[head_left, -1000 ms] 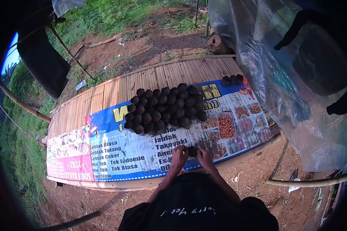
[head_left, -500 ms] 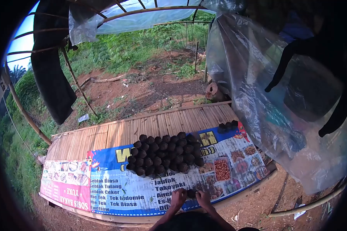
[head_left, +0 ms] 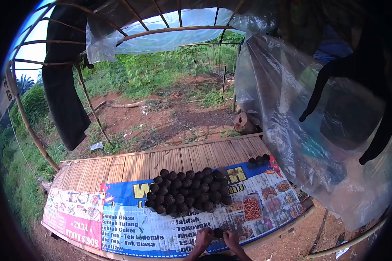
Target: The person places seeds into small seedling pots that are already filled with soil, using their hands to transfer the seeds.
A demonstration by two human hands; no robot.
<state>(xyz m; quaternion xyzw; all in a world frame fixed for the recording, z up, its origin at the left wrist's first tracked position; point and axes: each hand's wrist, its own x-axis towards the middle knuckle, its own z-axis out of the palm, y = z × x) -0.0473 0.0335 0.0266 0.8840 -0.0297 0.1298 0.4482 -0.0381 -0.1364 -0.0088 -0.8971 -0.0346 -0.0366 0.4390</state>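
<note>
One dark lump (head_left: pixel 218 233) held btwn L hand (head_left: pixel 204 237) & R hand (head_left: pixel 231 237), a hand each side, near front edge of scuffed shiny banner (head_left: pixel 159 221). Pile (head_left: pixel 185 191) of rough roundish ones farther back, boxy tub (head_left: pixel 260 209) w/ reddish beans (head_left: pixel 251 209) to the right, thin bamboo slats (head_left: pixel 130 167) behind.

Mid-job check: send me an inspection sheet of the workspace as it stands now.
Surface: bamboo-slat table, near part covered by printed banners.
Job's things: dark rounded pieces packed in a block; a small group at the far right; reddish-brown kernels in a clear container.
Clutter: pale litter on the ground beyond.
Hands: left hand and right hand flank one dark piece; exact grip unclear.
Cables: nothing seen.
Surroundings: plastic sheeting at right; soil and greenery beyond.
</note>
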